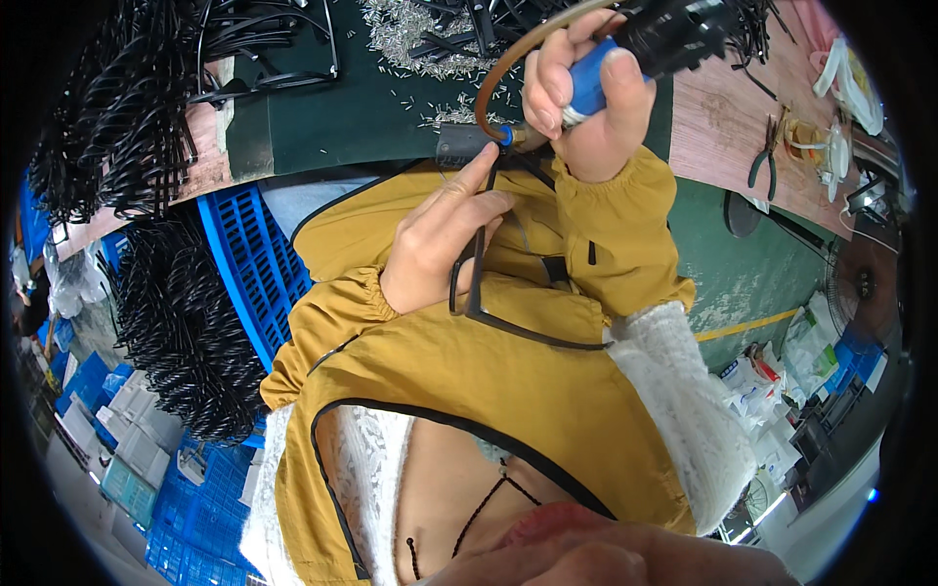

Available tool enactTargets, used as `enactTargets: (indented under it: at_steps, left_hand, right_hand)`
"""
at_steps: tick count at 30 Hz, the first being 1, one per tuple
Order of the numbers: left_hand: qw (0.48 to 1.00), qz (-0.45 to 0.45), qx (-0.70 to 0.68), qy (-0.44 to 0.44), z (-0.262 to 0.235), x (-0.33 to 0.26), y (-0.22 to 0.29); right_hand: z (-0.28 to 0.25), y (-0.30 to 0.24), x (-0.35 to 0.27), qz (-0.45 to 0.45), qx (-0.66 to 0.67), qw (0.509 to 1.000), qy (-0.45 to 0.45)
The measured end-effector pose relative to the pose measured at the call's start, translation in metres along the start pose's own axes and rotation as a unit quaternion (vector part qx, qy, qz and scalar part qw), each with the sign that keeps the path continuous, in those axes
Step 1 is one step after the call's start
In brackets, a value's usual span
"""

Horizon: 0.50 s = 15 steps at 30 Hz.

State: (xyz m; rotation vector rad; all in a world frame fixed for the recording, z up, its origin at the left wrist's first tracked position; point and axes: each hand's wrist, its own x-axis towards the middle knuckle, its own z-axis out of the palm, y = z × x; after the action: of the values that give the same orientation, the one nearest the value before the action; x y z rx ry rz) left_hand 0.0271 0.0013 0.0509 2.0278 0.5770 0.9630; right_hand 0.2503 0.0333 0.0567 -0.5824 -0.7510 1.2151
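In my right hand (601, 107) is a hand tool with a blue grip (590, 80) and a wide black ribbed end (679, 39); its exact kind does not show. My left hand (440, 234) is closed around a black eyeglass frame (474, 298), which hangs over my lap with one arm stretching to the right. The left index finger points up to a blue fitting (504, 135) at the end of a brown hose (498, 83). Beside that fitting, a dark cylinder (463, 144) sits at the bench's near edge.
Many small silver pins (401, 44) lie scattered on the dark green mat (327, 122), with black frame parts at the back. Bundled black glasses parts (127, 107) fill the left. A blue crate (256, 264) stands below. Pliers (767, 161) rest on the right of the bench.
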Motion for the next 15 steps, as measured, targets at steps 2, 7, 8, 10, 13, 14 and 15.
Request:
enactTargets:
  at_steps: [2,7,8,10,13,14,15]
  left_hand:
    - [1.000,0.009,0.013,-0.003,0.000,0.000,-0.001]
    - [1.000,-0.026,-0.016,-0.006,0.000,-0.004,-0.001]
    - [1.000,-0.022,-0.016,-0.007,0.000,-0.004,-0.002]
    - [1.000,-0.013,-0.017,-0.004,0.001,-0.004,-0.004]
    - [1.000,0.013,0.006,0.016,0.003,-0.003,-0.007]
    - [0.999,0.021,0.004,0.026,0.004,-0.002,-0.007]
    - [0.999,0.019,0.004,0.029,0.005,-0.002,-0.007]
  right_hand:
    - [-0.003,-0.002,-0.004,0.002,0.016,0.999,-0.039]
    - [-0.002,-0.006,0.005,-0.059,0.014,0.998,-0.024]
    - [0.000,-0.004,0.009,-0.060,0.055,0.997,0.000]
    - [0.005,-0.002,0.018,-0.053,0.076,0.996,0.011]
    - [0.010,-0.002,0.023,-0.056,0.014,0.998,-0.013]
    - [0.010,-0.002,0.023,-0.064,0.023,0.998,-0.019]
    - [0.011,-0.002,0.022,-0.060,0.015,0.998,-0.013]
